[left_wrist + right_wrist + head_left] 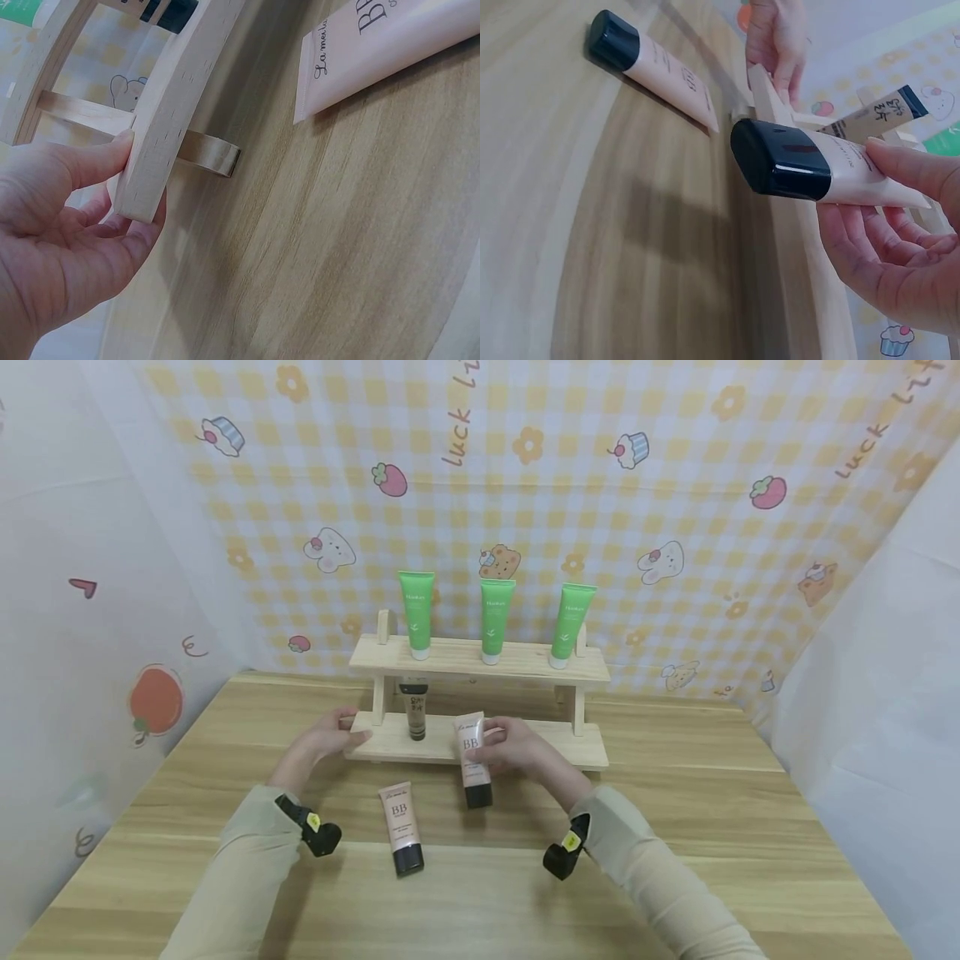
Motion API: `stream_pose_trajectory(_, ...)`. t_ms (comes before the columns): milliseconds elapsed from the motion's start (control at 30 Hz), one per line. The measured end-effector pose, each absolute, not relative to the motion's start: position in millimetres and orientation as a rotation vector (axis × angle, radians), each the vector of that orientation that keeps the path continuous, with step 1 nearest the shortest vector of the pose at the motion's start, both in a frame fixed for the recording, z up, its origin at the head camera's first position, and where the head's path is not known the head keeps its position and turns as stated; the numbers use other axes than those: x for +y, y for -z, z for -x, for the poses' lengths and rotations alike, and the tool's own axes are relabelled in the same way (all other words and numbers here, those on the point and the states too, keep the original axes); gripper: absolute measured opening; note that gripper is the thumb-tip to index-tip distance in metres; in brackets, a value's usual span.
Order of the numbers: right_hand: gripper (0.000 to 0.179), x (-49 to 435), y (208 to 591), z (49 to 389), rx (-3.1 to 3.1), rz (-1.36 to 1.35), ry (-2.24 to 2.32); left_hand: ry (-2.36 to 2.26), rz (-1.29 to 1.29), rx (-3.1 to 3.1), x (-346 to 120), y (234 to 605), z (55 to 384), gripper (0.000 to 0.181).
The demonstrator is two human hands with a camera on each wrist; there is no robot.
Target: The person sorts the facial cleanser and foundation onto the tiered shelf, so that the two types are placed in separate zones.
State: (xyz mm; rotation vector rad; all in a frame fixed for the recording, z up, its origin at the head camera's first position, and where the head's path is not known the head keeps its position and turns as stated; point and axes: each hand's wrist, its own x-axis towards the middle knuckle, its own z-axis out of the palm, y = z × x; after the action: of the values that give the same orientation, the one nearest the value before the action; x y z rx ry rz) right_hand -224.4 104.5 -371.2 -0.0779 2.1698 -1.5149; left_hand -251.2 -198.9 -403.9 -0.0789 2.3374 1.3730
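A two-tier wooden shelf (525, 739) stands at the back of the table. My left hand (326, 737) grips the left end of its lower board, thumb on top and fingers underneath in the left wrist view. Between thumb and fingers, my right hand (517, 747) holds a pink BB cream tube (847, 169), black cap downward, in front of the lower board. Another pink BB cream tube (401, 827) lies on the table before the shelf. On the lower board, towards the left, stands a small brown tube (416, 710) with a dark top.
Three green tubes stand on the upper board: left (417, 614), middle (495, 620) and right (572, 625). Behind the shelf hangs a yellow checked cloth (525, 510). White cloth walls flank the wood-grained table (675, 810).
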Motion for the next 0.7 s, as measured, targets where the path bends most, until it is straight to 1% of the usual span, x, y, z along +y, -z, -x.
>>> stream_pose_trajectory(200, 0.055, 109, 365, 228, 2.178, 0.048, 1.582, -1.376, 0.08, 2.337, -199, 404, 251, 0.072)
stream_pose_trajectory(400, 0.055, 113, 357, 232, 2.145, 0.089, 1.691, -1.376, 0.069, 2.34, -198, 404, 251, 0.071)
stream_pose_trajectory(700, 0.052, 119, 350, 237, 2.256, 0.081, 1.698, -1.382, 0.062, 2.333, -199, 403, 251, 0.073)
